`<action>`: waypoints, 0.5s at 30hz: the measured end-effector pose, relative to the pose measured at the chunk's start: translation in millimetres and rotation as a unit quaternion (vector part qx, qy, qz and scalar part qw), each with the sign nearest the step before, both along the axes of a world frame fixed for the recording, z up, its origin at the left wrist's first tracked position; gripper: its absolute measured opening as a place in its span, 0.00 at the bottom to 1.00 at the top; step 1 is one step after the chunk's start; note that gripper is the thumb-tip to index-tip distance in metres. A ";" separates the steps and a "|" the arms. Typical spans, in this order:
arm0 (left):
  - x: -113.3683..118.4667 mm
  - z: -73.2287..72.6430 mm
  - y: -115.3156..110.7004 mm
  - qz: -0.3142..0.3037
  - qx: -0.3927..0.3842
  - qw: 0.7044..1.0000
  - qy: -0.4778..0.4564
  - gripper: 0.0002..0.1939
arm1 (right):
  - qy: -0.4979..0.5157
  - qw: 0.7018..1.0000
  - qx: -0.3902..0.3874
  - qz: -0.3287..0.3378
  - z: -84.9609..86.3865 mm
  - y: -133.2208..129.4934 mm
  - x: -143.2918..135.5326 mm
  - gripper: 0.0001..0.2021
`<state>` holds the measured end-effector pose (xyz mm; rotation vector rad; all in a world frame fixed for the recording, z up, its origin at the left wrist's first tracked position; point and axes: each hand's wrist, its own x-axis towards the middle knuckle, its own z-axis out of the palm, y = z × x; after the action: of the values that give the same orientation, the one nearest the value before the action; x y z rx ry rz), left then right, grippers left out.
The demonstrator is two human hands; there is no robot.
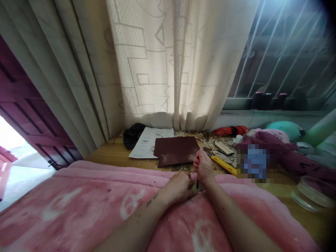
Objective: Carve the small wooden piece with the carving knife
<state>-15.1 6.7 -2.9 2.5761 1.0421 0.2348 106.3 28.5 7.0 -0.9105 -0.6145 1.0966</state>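
Observation:
My right hand [203, 166] is closed in an upright fist over the edge of the pink blanket. Below the fist a thin dark tool [197, 179] points down; its handle is hidden in my fingers, and I cannot make out its exact kind. Just left of it, my left hand [180, 184] is closed on a small brownish-green piece [195, 188], mostly covered by the fingers. The tool's lower end reaches this piece, but whether it touches is unclear. A dark brown sheet [177, 151] lies just beyond both hands.
A pink blanket [99, 203] lies under my forearms. On the wooden surface [105, 155] are white printed paper [151, 140], a black bag [133, 135], scattered shavings [202, 138], a yellow-handled tool [223, 165], a beige-handled item [224, 148], plush toys [273, 140] and a clear round container [313, 194].

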 end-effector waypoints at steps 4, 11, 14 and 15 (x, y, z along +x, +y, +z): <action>-0.1 -3.2 1.5 -0.002 0.008 1.000 0.009 0.08 | 0.050 0.999 -0.009 -0.011 -4.4 -1.0 6.6 0.21; -2.2 -2.8 3.3 -0.001 0.001 1.000 -0.001 0.12 | 0.146 0.989 0.014 0.008 -1.6 -2.7 29.9 0.20; -2.9 0.9 2.0 -0.004 -0.010 1.000 -0.005 0.13 | 0.145 0.988 0.037 -0.019 2.9 -5.6 33.8 0.20; -3.0 2.1 1.4 -0.004 -0.012 1.000 -0.005 0.13 | 0.144 0.989 0.037 -0.027 3.5 -6.3 33.9 0.20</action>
<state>-18.1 8.2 -0.8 2.5553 1.0238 0.2313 140.3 22.2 10.6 -0.6845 -0.3866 1.1230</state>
